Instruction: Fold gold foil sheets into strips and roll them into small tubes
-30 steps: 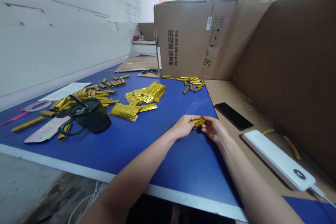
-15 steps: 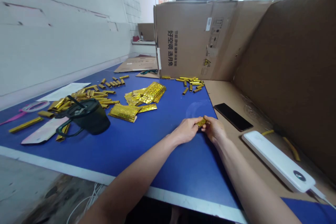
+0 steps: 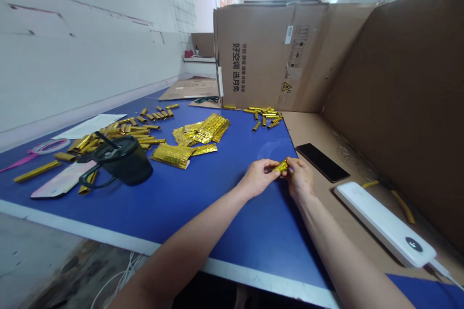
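Between my two hands is a small gold foil-paper piece (image 3: 282, 166), held just above the blue tabletop near its right side. The fingers of my left hand (image 3: 259, 177) pinch its left end. My right hand (image 3: 300, 177) grips the other end, its fingers curled and partly hidden. Flat gold foil sheets (image 3: 208, 130) lie overlapping in the middle of the table. Several small gold tubes (image 3: 264, 116) rest at the back right, by the cardboard box. More gold tubes (image 3: 139, 137) are piled at the left.
A dark lidded mug (image 3: 128, 161) with a straw stands at the left, beside a pale phone-shaped item (image 3: 60, 181) and a tape roll (image 3: 54, 146). On the cardboard at right lie a black phone (image 3: 322, 161) and a white power bank (image 3: 384, 222) with a cable. Cardboard walls (image 3: 268, 58) rise behind.
The gold piece has turned slightly and shows more of its surface. My right hand has rolled over, its back now more in view; my left fingers have shifted slightly on the piece.
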`<state>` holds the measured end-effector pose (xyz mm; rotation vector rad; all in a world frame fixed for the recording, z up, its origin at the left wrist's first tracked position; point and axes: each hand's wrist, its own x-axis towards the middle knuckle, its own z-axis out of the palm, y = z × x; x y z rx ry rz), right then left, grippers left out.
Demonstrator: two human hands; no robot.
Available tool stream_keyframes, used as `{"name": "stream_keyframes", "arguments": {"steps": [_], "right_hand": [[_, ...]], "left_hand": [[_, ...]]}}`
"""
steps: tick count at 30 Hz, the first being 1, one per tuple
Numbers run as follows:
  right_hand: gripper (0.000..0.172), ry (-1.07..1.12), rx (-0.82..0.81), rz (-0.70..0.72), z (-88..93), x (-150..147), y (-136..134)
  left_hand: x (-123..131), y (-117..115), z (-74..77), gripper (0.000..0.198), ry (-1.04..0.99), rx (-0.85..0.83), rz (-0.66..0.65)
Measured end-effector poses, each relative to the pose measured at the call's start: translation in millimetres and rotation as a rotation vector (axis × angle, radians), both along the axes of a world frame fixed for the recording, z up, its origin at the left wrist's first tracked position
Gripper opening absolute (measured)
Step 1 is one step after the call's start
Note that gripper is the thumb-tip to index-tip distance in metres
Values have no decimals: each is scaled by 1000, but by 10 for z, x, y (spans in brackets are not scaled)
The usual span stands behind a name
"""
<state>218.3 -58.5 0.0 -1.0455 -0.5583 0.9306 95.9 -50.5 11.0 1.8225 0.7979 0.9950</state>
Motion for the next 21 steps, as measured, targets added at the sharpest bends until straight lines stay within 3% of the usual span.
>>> {"name": "stream_keyframes", "arguments": {"steps": [4, 9, 15, 21], "right_hand": [[17, -13, 26, -24, 11, -7, -12], [19, 26, 77, -20, 14, -6, -21], [20, 58, 109, -9, 21, -35, -25], [17, 14, 74, -22, -7, -73, -24]], "left_hand": [[-38, -7, 34, 24, 190, 170, 197], [-41, 68, -11, 25, 216, 105, 280], [-11, 169, -114, 24, 11, -147, 233], [26, 146, -96, 15, -233, -334, 295]]}}
